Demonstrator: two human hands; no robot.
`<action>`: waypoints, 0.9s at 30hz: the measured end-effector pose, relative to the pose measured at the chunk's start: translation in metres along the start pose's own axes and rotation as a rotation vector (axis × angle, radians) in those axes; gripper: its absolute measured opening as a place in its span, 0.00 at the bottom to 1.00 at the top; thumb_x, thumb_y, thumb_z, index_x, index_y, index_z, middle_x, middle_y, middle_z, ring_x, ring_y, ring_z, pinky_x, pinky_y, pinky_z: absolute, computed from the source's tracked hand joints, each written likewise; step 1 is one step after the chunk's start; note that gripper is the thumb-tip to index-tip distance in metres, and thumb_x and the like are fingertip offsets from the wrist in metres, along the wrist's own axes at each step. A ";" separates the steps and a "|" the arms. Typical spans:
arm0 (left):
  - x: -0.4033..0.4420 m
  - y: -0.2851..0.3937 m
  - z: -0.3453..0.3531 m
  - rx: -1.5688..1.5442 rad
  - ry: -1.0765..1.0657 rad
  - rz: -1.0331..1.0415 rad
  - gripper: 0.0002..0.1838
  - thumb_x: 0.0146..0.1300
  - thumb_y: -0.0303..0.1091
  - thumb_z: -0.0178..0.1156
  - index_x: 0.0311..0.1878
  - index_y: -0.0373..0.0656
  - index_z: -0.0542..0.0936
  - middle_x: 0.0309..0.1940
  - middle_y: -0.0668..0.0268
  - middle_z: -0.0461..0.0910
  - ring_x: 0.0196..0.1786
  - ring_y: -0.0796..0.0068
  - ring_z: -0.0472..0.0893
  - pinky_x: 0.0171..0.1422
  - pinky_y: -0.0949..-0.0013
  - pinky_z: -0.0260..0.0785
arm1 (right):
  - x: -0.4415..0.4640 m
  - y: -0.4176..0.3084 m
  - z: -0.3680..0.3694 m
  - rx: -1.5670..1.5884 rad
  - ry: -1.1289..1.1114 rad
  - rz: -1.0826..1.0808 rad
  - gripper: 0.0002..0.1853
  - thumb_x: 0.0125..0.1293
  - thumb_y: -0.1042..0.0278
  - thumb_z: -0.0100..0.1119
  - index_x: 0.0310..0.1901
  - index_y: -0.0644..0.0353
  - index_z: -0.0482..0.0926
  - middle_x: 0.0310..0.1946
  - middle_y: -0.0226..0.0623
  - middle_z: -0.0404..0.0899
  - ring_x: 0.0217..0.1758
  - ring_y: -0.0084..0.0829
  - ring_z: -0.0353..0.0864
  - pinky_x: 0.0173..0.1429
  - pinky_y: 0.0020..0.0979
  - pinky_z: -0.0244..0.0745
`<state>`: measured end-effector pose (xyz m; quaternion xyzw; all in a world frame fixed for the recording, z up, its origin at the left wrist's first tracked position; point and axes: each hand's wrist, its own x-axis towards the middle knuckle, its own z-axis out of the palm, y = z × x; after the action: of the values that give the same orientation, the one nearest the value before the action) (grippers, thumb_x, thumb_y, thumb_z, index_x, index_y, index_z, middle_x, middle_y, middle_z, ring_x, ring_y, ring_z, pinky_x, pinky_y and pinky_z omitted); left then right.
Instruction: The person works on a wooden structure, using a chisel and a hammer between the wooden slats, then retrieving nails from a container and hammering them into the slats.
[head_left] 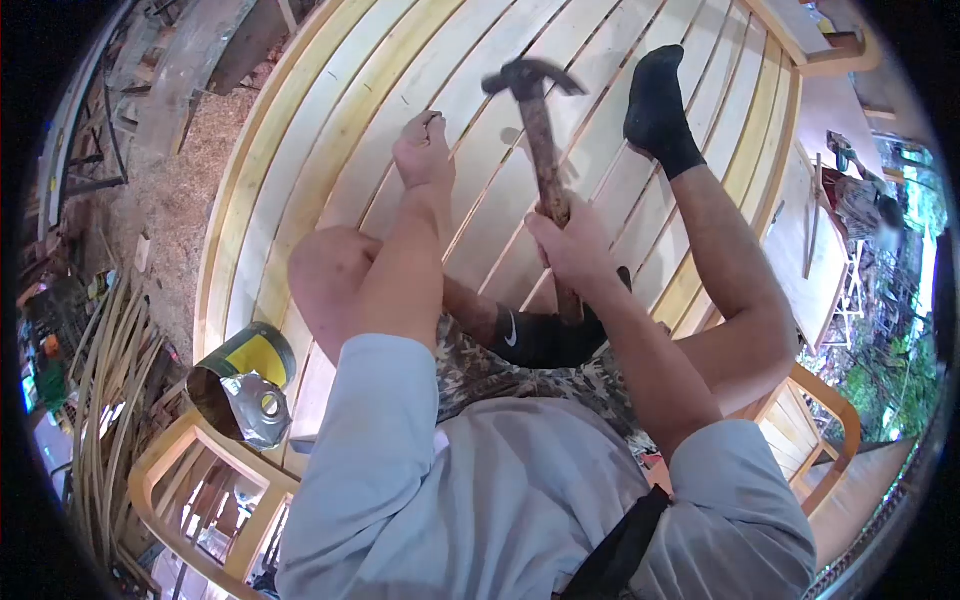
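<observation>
My right hand [575, 245] is wrapped round the worn wooden handle of a claw hammer [541, 145]. The hammer's dark metal head is raised above the slats, and the handle's butt shows below my fist. To the left, my left hand [425, 152] is closed in a pinch close over the pale wooden slats [490, 140]. What its fingertips hold is too small to make out. A few thin dark marks, perhaps nails, lie on the slats beyond it.
My legs rest on the slatted wood, one foot in a black sock [660, 105]. A can [245, 375] lies tilted at the left by a curved wooden armrest [165, 460]. Thin wood strips [100, 400] are piled at far left. Another person [862, 205] is at far right.
</observation>
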<state>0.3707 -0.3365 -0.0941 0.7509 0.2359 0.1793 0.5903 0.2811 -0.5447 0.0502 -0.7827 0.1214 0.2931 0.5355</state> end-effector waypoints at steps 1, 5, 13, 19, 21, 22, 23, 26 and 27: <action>0.002 -0.009 0.001 0.001 0.003 -0.011 0.12 0.64 0.31 0.64 0.45 0.33 0.85 0.36 0.59 0.86 0.39 0.74 0.83 0.46 0.69 0.75 | 0.005 0.019 0.005 -0.080 0.039 0.008 0.20 0.63 0.57 0.64 0.46 0.66 0.75 0.30 0.44 0.80 0.31 0.37 0.82 0.38 0.39 0.75; 0.007 -0.024 0.001 0.013 -0.035 0.065 0.09 0.64 0.32 0.64 0.44 0.39 0.86 0.38 0.58 0.86 0.41 0.69 0.85 0.48 0.67 0.76 | 0.011 0.039 0.018 -0.210 0.038 0.004 0.20 0.63 0.57 0.63 0.44 0.68 0.75 0.32 0.53 0.81 0.38 0.51 0.83 0.46 0.47 0.74; 0.001 -0.015 -0.001 0.272 -0.057 0.170 0.09 0.65 0.34 0.62 0.44 0.41 0.86 0.41 0.54 0.86 0.44 0.57 0.85 0.51 0.62 0.76 | 0.011 -0.034 0.019 -0.260 0.028 -0.299 0.19 0.71 0.55 0.58 0.43 0.67 0.76 0.24 0.54 0.79 0.30 0.53 0.82 0.37 0.46 0.75; 0.005 -0.020 0.000 0.225 -0.030 0.239 0.10 0.66 0.36 0.61 0.43 0.41 0.86 0.41 0.55 0.86 0.45 0.56 0.85 0.51 0.60 0.76 | 0.052 0.002 0.024 -0.375 0.073 -0.304 0.19 0.72 0.54 0.58 0.40 0.68 0.75 0.23 0.55 0.79 0.29 0.55 0.83 0.35 0.46 0.74; 0.002 -0.011 -0.001 0.301 -0.057 0.206 0.10 0.65 0.37 0.61 0.42 0.42 0.86 0.40 0.55 0.86 0.45 0.56 0.85 0.51 0.60 0.76 | 0.048 -0.010 0.023 -0.430 0.088 -0.273 0.19 0.72 0.55 0.58 0.39 0.68 0.75 0.23 0.55 0.79 0.29 0.55 0.83 0.35 0.46 0.74; 0.001 -0.007 -0.002 0.303 -0.057 0.202 0.10 0.65 0.37 0.61 0.42 0.42 0.86 0.40 0.55 0.86 0.45 0.56 0.85 0.51 0.60 0.76 | 0.041 -0.012 0.022 -0.353 0.091 -0.319 0.20 0.72 0.53 0.57 0.39 0.69 0.75 0.23 0.56 0.79 0.30 0.57 0.83 0.36 0.47 0.75; -0.001 -0.006 -0.001 0.306 -0.046 0.154 0.10 0.65 0.37 0.61 0.42 0.42 0.86 0.41 0.55 0.86 0.45 0.57 0.85 0.52 0.61 0.76 | 0.033 -0.018 0.022 -0.278 0.091 -0.362 0.22 0.72 0.52 0.56 0.38 0.69 0.75 0.24 0.56 0.80 0.31 0.58 0.83 0.37 0.48 0.75; -0.003 0.001 -0.004 0.300 -0.045 0.086 0.10 0.65 0.37 0.62 0.43 0.43 0.87 0.41 0.55 0.86 0.45 0.57 0.86 0.52 0.62 0.77 | 0.028 -0.025 0.020 -0.283 0.048 -0.384 0.23 0.73 0.51 0.56 0.39 0.70 0.76 0.25 0.57 0.80 0.32 0.58 0.83 0.37 0.49 0.75; -0.001 0.001 -0.004 0.296 -0.060 0.066 0.11 0.65 0.37 0.62 0.44 0.44 0.87 0.41 0.56 0.87 0.44 0.58 0.86 0.51 0.62 0.77 | 0.036 -0.021 0.018 -0.284 0.053 -0.393 0.23 0.73 0.51 0.56 0.39 0.70 0.76 0.25 0.57 0.80 0.32 0.58 0.83 0.37 0.49 0.75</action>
<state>0.3675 -0.3341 -0.0922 0.8419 0.2173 0.1394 0.4739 0.3146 -0.5150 0.0405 -0.8661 -0.0614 0.1768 0.4635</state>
